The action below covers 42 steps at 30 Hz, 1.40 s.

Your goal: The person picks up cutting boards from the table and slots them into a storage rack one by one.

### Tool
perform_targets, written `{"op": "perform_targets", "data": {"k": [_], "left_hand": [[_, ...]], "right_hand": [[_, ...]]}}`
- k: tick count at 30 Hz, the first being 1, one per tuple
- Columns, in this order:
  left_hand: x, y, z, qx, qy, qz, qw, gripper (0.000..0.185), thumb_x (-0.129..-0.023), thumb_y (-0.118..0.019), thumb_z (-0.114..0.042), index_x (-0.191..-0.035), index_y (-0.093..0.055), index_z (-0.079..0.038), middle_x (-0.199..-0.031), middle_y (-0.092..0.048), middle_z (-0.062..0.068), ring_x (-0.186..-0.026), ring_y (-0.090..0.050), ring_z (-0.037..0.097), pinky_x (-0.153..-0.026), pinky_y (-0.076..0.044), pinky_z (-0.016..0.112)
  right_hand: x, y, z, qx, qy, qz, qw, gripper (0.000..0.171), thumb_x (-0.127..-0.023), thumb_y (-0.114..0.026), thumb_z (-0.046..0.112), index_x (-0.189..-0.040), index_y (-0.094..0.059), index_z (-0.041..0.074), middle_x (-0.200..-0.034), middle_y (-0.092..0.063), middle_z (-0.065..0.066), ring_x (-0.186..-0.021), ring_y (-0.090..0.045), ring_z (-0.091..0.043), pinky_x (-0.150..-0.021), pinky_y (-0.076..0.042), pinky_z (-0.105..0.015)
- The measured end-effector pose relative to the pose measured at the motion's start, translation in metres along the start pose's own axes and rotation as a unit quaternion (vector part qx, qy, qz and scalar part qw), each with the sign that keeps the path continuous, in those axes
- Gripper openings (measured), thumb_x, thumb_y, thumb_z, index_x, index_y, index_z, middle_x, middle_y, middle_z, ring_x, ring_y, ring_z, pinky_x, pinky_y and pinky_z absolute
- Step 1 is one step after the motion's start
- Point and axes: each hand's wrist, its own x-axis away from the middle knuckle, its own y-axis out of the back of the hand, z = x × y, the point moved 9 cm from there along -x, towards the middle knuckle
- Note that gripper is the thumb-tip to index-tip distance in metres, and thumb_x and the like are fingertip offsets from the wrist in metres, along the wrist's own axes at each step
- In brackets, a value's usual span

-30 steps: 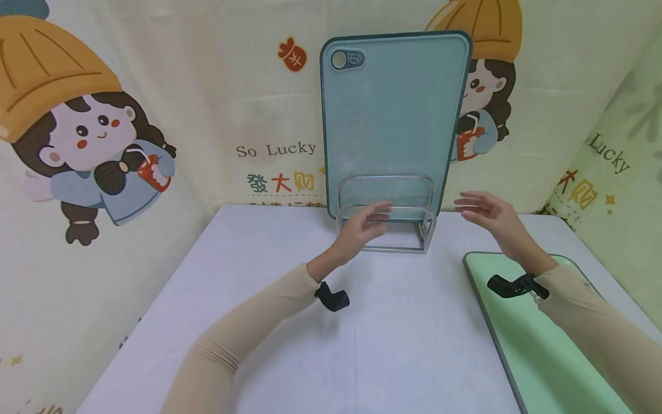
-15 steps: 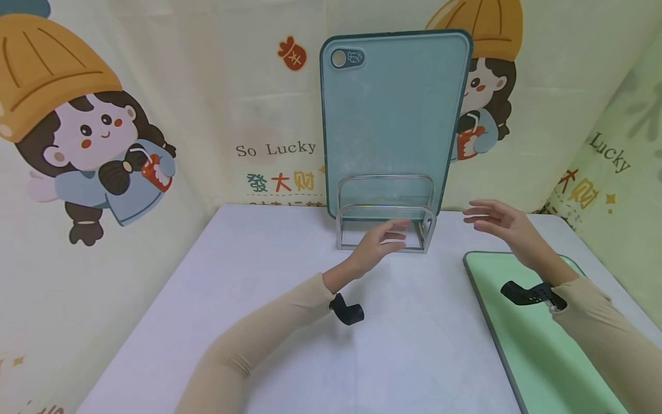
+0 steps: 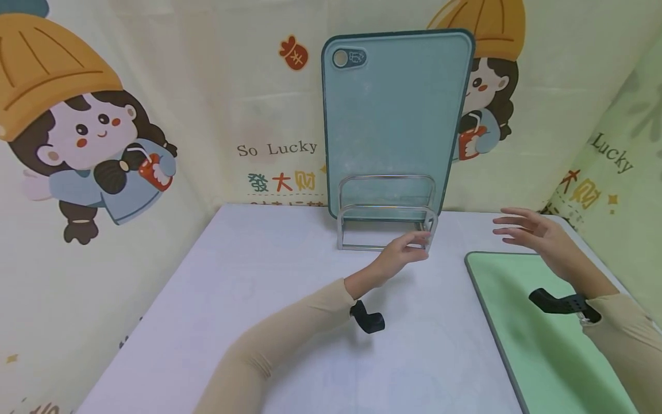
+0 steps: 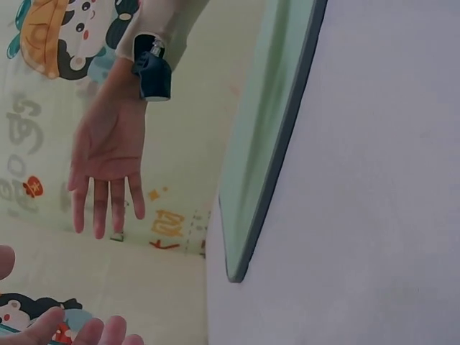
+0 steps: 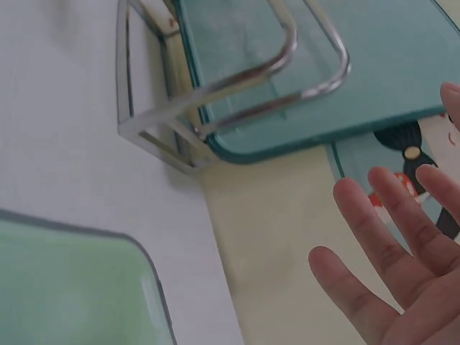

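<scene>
Tall teal rectangular plastic cutting board [image 3: 390, 121] stands upright in the rear slot of a bent-wire metal rack [image 3: 385, 221] at the back of the white table [image 3: 258, 299]. Left hand [image 3: 400, 253] hovers just before the rack's right front corner, fingers relaxed, gripping nothing. Right hand [image 3: 538, 236], well right of the rack, fingers spread and empty, is above a pale green flat cutting board [image 3: 538, 345].

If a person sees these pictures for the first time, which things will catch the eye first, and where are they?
First comes the tall blue-green cutting board, standing upright in a metal rack at the back of the white table, against a cartoon-printed curtain. Next, a light green board lies flat at the table's right edge. The left hand hovers before the rack and the right hand above the green board, both holding nothing.
</scene>
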Motion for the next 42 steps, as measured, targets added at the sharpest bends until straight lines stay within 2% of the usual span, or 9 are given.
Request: {"op": "perform_targets", "data": {"k": [5, 11, 16, 24, 28, 30, 33, 37, 42], "left_hand": [[-0.009, -0.01, 0.002, 0.024, 0.001, 0.005, 0.9997, 0.047, -0.094, -0.051, -0.01, -0.14, -0.042, -0.009, -0.137, -0.048, 0.016, -0.122, -0.053, 0.025, -0.097, -0.045, 0.022], [-0.016, -0.022, 0.009, 0.046, 0.027, 0.013, 0.9985, 0.047, -0.094, -0.052, -0.01, -0.14, -0.043, -0.011, -0.136, -0.05, 0.013, -0.119, -0.055, 0.021, -0.098, -0.046, 0.022], [-0.017, -0.031, 0.012, 0.043, 0.034, 0.017, 0.9983, 0.047, -0.094, -0.052, -0.012, -0.14, -0.042, -0.012, -0.138, -0.049, 0.014, -0.121, -0.054, 0.02, -0.097, -0.047, 0.021], [-0.021, -0.047, 0.019, 0.065, 0.053, 0.022, 0.9963, 0.047, -0.094, -0.051, -0.012, -0.14, -0.042, -0.008, -0.139, -0.047, 0.019, -0.122, -0.054, 0.022, -0.097, -0.047, 0.024], [-0.021, -0.056, 0.024, 0.077, 0.067, 0.026, 0.9944, 0.047, -0.094, -0.051, -0.011, -0.14, -0.042, -0.007, -0.138, -0.047, 0.021, -0.122, -0.054, 0.024, -0.098, -0.048, 0.026], [-0.022, -0.06, 0.027, 0.084, 0.075, 0.027, 0.9933, 0.047, -0.094, -0.051, -0.011, -0.14, -0.042, -0.006, -0.138, -0.047, 0.021, -0.122, -0.055, 0.025, -0.098, -0.049, 0.027], [-0.022, -0.066, 0.032, 0.094, 0.085, 0.026, 0.9916, 0.047, -0.093, -0.051, -0.01, -0.14, -0.042, -0.006, -0.138, -0.048, 0.021, -0.121, -0.055, 0.024, -0.096, -0.049, 0.027], [-0.024, -0.074, 0.037, 0.115, 0.098, 0.02, 0.9884, 0.048, -0.092, -0.053, -0.008, -0.139, -0.044, -0.006, -0.137, -0.05, 0.02, -0.119, -0.056, 0.025, -0.095, -0.05, 0.027], [-0.026, -0.086, 0.041, 0.136, 0.116, 0.018, 0.9838, 0.049, -0.092, -0.052, -0.007, -0.139, -0.042, -0.005, -0.135, -0.052, 0.02, -0.119, -0.057, 0.027, -0.096, -0.05, 0.031]], "right_hand": [[0.012, 0.015, -0.003, -0.037, 0.012, 0.02, 0.999, 0.044, -0.097, -0.038, -0.005, -0.14, -0.037, 0.005, -0.12, -0.061, 0.016, -0.105, -0.061, 0.003, -0.081, -0.05, -0.01], [0.023, 0.034, -0.014, 0.025, -0.007, 0.01, 1.0, 0.041, -0.099, -0.037, -0.001, -0.139, -0.039, 0.006, -0.119, -0.06, 0.019, -0.104, -0.059, 0.008, -0.079, -0.049, -0.008], [0.032, 0.048, -0.026, 0.058, -0.042, -0.002, 0.997, 0.04, -0.1, -0.036, 0.004, -0.14, -0.037, 0.007, -0.114, -0.06, 0.024, -0.1, -0.06, 0.009, -0.077, -0.048, -0.006], [0.051, 0.067, -0.043, 0.034, -0.05, -0.016, 0.998, 0.041, -0.101, -0.034, 0.003, -0.14, -0.037, 0.012, -0.115, -0.06, 0.026, -0.099, -0.059, 0.012, -0.074, -0.048, -0.006], [0.059, 0.074, -0.052, 0.058, -0.059, -0.013, 0.996, 0.041, -0.102, -0.032, 0.004, -0.14, -0.037, 0.016, -0.115, -0.057, 0.03, -0.098, -0.058, 0.014, -0.071, -0.048, -0.007], [0.063, 0.076, -0.056, 0.038, -0.056, -0.001, 0.998, 0.042, -0.102, -0.029, 0.004, -0.14, -0.037, 0.018, -0.116, -0.058, 0.028, -0.099, -0.058, 0.012, -0.071, -0.049, -0.008], [0.068, 0.074, -0.06, -0.066, -0.034, 0.044, 0.996, 0.045, -0.102, -0.023, 0.001, -0.14, -0.038, 0.02, -0.121, -0.06, 0.022, -0.102, -0.061, 0.007, -0.074, -0.051, -0.011], [0.075, 0.071, -0.065, -0.187, -0.022, 0.105, 0.976, 0.051, -0.102, -0.016, -0.002, -0.138, -0.04, 0.023, -0.125, -0.061, 0.015, -0.105, -0.062, 0.0, -0.076, -0.053, -0.015], [0.083, 0.078, -0.078, -0.173, -0.05, 0.11, 0.977, 0.05, -0.102, -0.016, 0.0, -0.135, -0.042, 0.027, -0.123, -0.061, 0.019, -0.103, -0.062, 0.002, -0.074, -0.053, -0.015]]}}
